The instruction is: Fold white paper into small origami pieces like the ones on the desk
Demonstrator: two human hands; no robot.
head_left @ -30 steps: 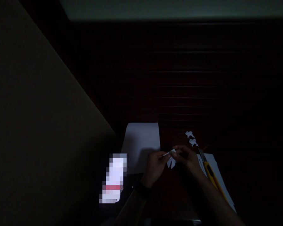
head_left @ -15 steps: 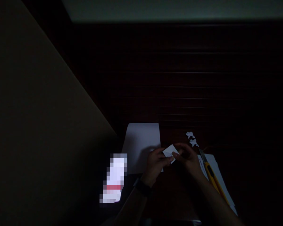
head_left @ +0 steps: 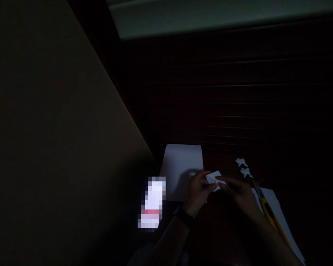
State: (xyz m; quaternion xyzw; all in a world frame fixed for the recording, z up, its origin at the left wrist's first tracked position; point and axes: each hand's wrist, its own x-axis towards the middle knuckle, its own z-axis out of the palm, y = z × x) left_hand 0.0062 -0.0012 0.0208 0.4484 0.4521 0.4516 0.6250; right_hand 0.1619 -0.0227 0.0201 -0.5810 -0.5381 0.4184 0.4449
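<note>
Both hands pinched nearly closed on same thing, left hand (head_left: 197, 190) and right hand (head_left: 242, 194) sharing one small folded white paper (head_left: 213, 177). Paper sits between fingertips, left thumb at lower edge, right thumb and index at right side, top corner sticking out clear. One dark wristband (head_left: 185, 217), left wrist. Also: one big white sheet (head_left: 183, 162) behind left hand, one pixelated bright rectangle (head_left: 152, 197), one yellow cutter (head_left: 272, 218) over white papers (head_left: 281, 216) (can't count those), two little folded pieces (head_left: 241, 162) near blade tip.
</note>
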